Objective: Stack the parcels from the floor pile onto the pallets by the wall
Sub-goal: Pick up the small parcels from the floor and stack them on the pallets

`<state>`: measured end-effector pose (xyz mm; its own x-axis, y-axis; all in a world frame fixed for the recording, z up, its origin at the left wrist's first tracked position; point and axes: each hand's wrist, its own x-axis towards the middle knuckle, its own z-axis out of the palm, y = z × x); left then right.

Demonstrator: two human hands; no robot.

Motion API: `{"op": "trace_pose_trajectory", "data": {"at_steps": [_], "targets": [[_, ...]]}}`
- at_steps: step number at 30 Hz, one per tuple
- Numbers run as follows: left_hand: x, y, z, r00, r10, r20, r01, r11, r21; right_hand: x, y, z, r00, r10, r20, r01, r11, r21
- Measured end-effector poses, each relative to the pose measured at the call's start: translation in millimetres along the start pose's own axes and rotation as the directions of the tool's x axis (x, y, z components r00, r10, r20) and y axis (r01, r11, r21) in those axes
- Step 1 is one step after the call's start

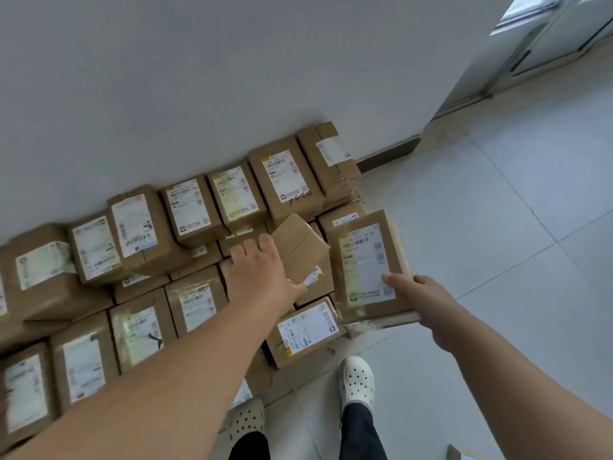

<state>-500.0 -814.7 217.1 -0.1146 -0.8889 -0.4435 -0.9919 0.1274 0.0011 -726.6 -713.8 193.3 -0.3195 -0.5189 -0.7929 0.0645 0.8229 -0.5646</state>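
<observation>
Several brown cardboard parcels with white labels form a stack (pixel 139 234) along the white wall. My left hand (pixel 258 273) reaches over the stack and holds a small tilted brown parcel (pixel 303 250) by its left side, thumb near its label. My right hand (pixel 421 293) grips the near right corner of a larger flat parcel (pixel 365 263), thumb on its white label. That parcel lies on top of the stack's right end, beside the small one. No pallet shows under the parcels.
White tiled floor (pixel 497 227) spreads to the right. A door frame (pixel 537 51) stands at the top right. My two feet in white perforated clogs (pixel 356 381) stand close to the stack's front edge. A cardboard corner (pixel 459 453) shows at the bottom right.
</observation>
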Motion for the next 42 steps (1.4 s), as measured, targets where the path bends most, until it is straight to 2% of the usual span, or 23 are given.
{"op": "trace_pose_trajectory", "data": {"at_steps": [8, 13, 18, 23, 26, 29, 34, 36, 37, 38, 39, 40, 42], "targets": [[72.8, 52.8, 69.9, 0.974, -0.226, 0.003, 0.226, 0.974, 0.021, 115.0, -8.7, -32.8, 0.989, -0.014, 0.149, 0.024, 0.998, -0.064], [93.7, 73.3, 108.1, 0.963, -0.268, -0.013, 0.268, 0.960, 0.079, 159.0, 4.7, -34.4, 0.974, -0.002, 0.228, 0.012, 0.999, -0.042], [86.4, 84.9, 133.8, 0.947, -0.320, 0.001, 0.320, 0.947, -0.025, 179.7, 18.8, -33.2, 0.960, 0.027, 0.278, -0.028, 1.000, -0.002], [75.1, 85.3, 136.2, 0.979, -0.202, 0.019, 0.200, 0.946, -0.256, 194.7, 30.0, -27.5, 0.989, 0.046, 0.137, -0.045, 0.999, -0.010], [74.9, 77.4, 134.8, 0.992, -0.122, -0.019, 0.104, 0.907, -0.408, 196.8, 28.5, -17.9, 0.999, -0.046, 0.028, 0.048, 0.997, -0.060], [74.9, 72.0, 134.8, 0.998, -0.056, -0.004, 0.047, 0.863, -0.503, 199.5, 16.7, -9.0, 0.991, -0.137, -0.002, 0.136, 0.984, -0.113], [79.9, 66.6, 136.5, 0.982, -0.138, 0.127, 0.187, 0.756, -0.628, 201.8, 5.4, -6.9, 0.984, -0.174, -0.031, 0.156, 0.938, -0.309], [79.8, 66.6, 137.3, 0.966, -0.161, 0.203, 0.257, 0.696, -0.671, 187.4, 5.1, -4.8, 0.952, -0.258, -0.163, 0.156, 0.871, -0.466], [79.6, 67.1, 136.9, 0.955, -0.180, 0.236, 0.295, 0.669, -0.682, 174.0, 4.9, 0.0, 0.907, -0.362, -0.215, 0.206, 0.827, -0.524], [80.3, 66.5, 138.5, 0.942, -0.200, 0.268, 0.333, 0.641, -0.692, 157.8, 4.2, 7.6, 0.847, -0.491, -0.206, 0.309, 0.768, -0.561], [81.3, 65.2, 139.9, 0.929, -0.216, 0.302, 0.370, 0.603, -0.706, 142.2, 3.4, 17.8, 0.798, -0.590, -0.124, 0.424, 0.696, -0.580], [83.4, 63.1, 142.3, 0.914, -0.227, 0.336, 0.405, 0.554, -0.727, 128.1, 2.6, 30.4, 0.782, -0.624, 0.002, 0.506, 0.632, -0.587], [87.5, 58.2, 146.9, 0.883, -0.231, 0.408, 0.469, 0.448, -0.762, 112.5, 6.2, 57.7, 0.815, -0.522, 0.253, 0.560, 0.593, -0.579]]}}
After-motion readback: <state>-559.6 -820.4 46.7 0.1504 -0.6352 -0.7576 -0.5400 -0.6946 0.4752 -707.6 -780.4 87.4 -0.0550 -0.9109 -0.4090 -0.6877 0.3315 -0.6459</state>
